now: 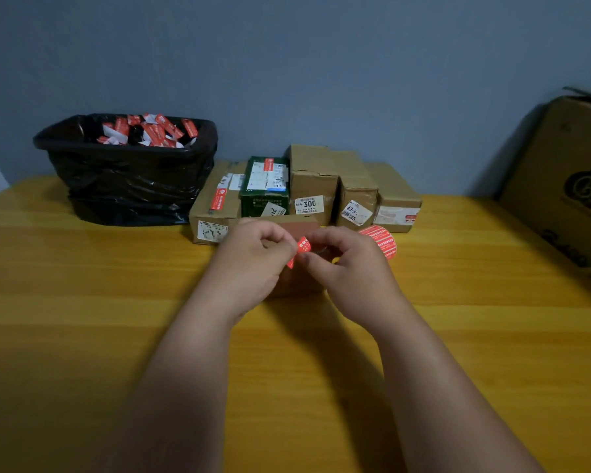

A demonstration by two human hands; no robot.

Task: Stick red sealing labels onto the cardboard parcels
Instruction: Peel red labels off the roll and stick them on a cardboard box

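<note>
Left hand (253, 257) and right hand (345, 261) pinching red label (301, 249), curled, white-printed; small parcel (301, 230) beneath

Bin (127, 172): table (82, 302), 10 o'clock.
Parcels (304, 189): 12 o'clock, right of bin.
Label roll (382, 240): 1 o'clock, before parcels.
Large carton (567, 186): 3 o'clock.
</note>
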